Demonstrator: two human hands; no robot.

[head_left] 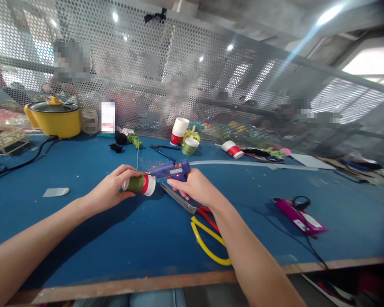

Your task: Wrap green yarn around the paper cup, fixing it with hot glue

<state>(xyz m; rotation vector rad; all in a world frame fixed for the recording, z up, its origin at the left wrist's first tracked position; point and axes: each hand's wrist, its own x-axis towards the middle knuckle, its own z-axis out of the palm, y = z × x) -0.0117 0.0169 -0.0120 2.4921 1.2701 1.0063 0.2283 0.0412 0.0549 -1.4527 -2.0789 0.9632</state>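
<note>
L hand point(123, 181) grips the cup point(151, 186) on its side, fingers over the top & thumb below, just above the tabletop point(92, 243), L of ctr. Green yarn point(135, 184) is wrapped round part of it, next to the red band; a strand point(137, 158) runs up twd the green heap point(135, 141) at the back. R hand point(195, 187) is wrapped round the glue gun point(171, 170), w/ a long glue stick point(243, 163) out its rear; nozzle is at the yarn's edge, can't tell if touching. Step in hand: prob. gluing btwn wraps. Next move prob. calls for a steady cup, a thin bead nr the last turn, fingertips clear of the hot tip, & R wrist clear of the scissors point(187, 207).
</note>
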